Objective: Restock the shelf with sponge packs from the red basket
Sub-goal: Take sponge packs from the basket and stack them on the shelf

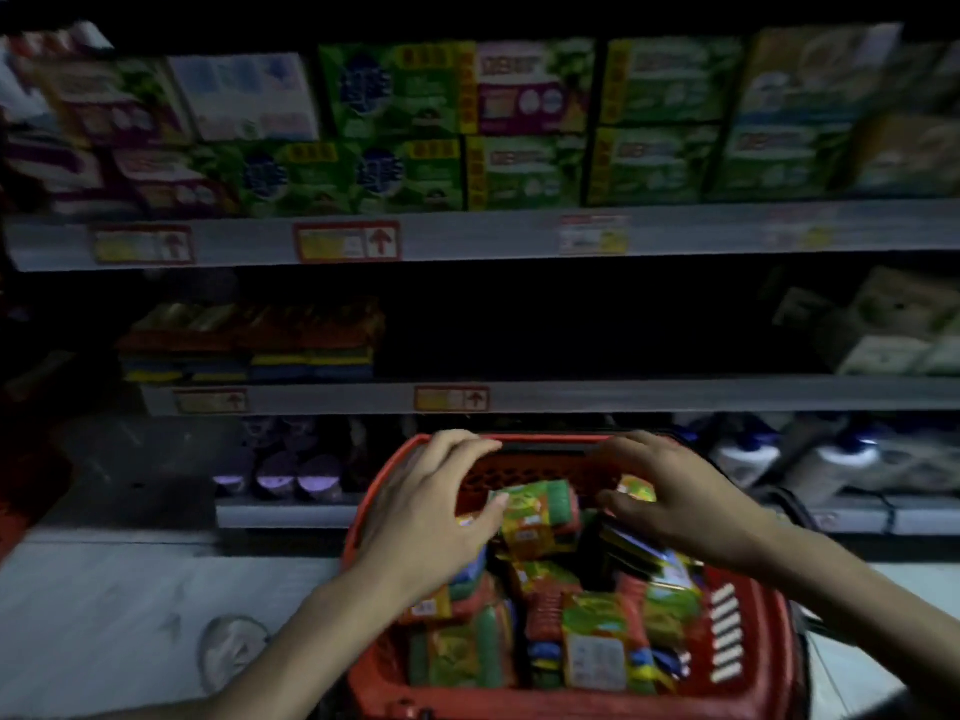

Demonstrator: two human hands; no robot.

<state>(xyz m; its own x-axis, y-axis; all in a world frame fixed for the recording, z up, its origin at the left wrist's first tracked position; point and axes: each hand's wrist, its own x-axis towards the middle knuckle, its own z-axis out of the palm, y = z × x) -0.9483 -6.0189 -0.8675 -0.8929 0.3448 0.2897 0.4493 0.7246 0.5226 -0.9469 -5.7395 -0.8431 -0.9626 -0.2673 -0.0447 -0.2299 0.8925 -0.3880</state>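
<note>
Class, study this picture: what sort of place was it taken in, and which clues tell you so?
Most likely a supermarket aisle for household goods. Tiered shelves carry price labels on their front edges, boxed products stand stacked in rows, and a red basket holds sponge packs.

Motion blur smears the print on the upper boxes and on the price tags, so nothing reads. The middle shelf lies in darkness behind its front edge. The right hand covers some sponge packs; whether it grips one is unclear. The bottom edge cuts off the red basket
</note>
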